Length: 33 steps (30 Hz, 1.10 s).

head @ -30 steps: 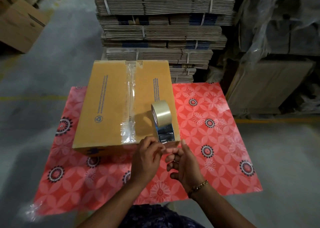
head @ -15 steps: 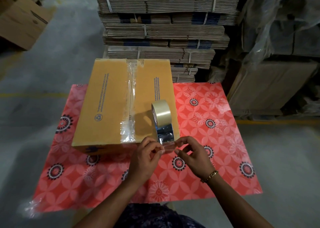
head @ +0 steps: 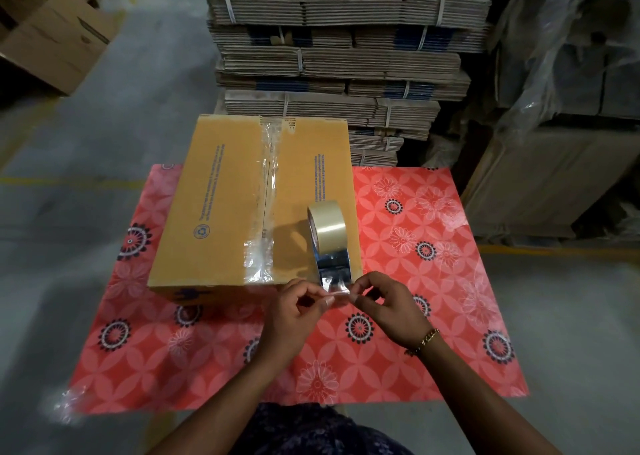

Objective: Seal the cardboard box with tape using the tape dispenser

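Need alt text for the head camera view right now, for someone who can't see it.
Both hands, left hand and right hand, pinch the loose end of clear tape pulled from a tape dispenser standing on a cardboard box. The box's centre seam is already taped; it sits on a red flowered sheet.

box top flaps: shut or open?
Shut. The cardboard box has both top flaps lying flat, with clear tape along the centre seam. The tape dispenser stands on top.

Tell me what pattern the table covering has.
Red sheet with white flowers and dark round medallions, head view.
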{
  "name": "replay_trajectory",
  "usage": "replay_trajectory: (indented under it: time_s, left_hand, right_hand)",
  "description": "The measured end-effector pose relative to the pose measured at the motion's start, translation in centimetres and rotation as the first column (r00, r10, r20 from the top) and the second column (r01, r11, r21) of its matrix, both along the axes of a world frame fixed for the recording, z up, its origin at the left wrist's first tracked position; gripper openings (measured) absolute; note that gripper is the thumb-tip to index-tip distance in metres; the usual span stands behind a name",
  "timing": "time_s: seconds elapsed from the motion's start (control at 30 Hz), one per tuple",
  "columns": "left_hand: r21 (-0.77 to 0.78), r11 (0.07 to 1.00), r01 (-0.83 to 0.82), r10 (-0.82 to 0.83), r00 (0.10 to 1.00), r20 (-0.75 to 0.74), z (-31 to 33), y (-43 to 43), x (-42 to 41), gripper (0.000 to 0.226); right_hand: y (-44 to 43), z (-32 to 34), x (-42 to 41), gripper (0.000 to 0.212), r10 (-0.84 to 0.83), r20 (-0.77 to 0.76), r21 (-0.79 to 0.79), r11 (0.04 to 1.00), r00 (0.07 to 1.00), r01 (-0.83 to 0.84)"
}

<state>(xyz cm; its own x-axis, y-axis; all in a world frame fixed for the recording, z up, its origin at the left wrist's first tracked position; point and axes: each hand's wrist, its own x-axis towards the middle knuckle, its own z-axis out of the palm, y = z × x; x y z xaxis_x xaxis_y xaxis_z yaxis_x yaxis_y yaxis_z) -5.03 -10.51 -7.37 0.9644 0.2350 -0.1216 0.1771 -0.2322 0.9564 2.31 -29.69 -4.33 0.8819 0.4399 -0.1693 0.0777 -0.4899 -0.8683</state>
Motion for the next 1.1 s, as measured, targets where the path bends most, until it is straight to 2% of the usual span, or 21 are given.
replay_trajectory:
  time_s: [0.13, 0.27, 0.47, 0.6, 0.67, 0.77, 0.93, 1.1]
  left_hand:
    - [-0.193, 0.978, -0.082, 0.048, 0.983, -0.179, 0.7, -0.4, 0.2, 0.006]
    - [-0.263, 0.957, -0.122, 0.061, 0.972, -0.229, 1.7, -0.8, 0.6, 0.016]
    - [-0.367, 0.897, -0.245, 0.137, 0.945, -0.296, 2.1, -1.9, 1.2, 0.014]
    - [-0.405, 0.86, -0.31, 0.175, 0.925, -0.337, 2.4, -2.6, 1.5, 0.017]
    - [-0.408, 0.85, -0.333, 0.194, 0.918, -0.347, 2.5, -2.8, 1.4, 0.017]
    - [-0.399, 0.847, -0.351, 0.211, 0.912, -0.352, 2.3, -3.0, 1.3, 0.015]
    - [-0.421, 0.838, -0.347, 0.202, 0.915, -0.35, 2.3, -3.1, 1.3, 0.02]
    - [-0.397, 0.833, -0.385, 0.244, 0.9, -0.361, 2.0, -3.6, 1.2, 0.019]
  right_hand:
    - [0.3, 0.3, 0.7, 0.003, -0.04, -0.18, 0.02, 0.999, 0.983, 0.045]
    - [0.7, 0.9, 1.4, 0.006, -0.047, -0.258, -0.004, 0.999, 0.965, 0.048]
    - [1.1, 1.2, 2.3, 0.007, -0.071, -0.314, -0.098, 0.994, 0.947, 0.041]
    - [0.6, 1.4, 1.6, 0.022, -0.144, -0.374, 0.01, 0.987, 0.916, 0.159]
    - [0.4, 1.1, 0.5, 0.027, -0.195, -0.458, 0.069, 0.965, 0.867, 0.253]
    - [0.8, 0.5, -1.3, 0.03, -0.187, -0.578, 0.128, 0.941, 0.794, 0.314]
    - [2.8, -0.2, -2.0, 0.036, -0.238, -0.571, 0.163, 0.905, 0.786, 0.392]
    - [3.2, -0.6, -1.7, 0.018, -0.29, -0.506, 0.186, 0.883, 0.812, 0.431]
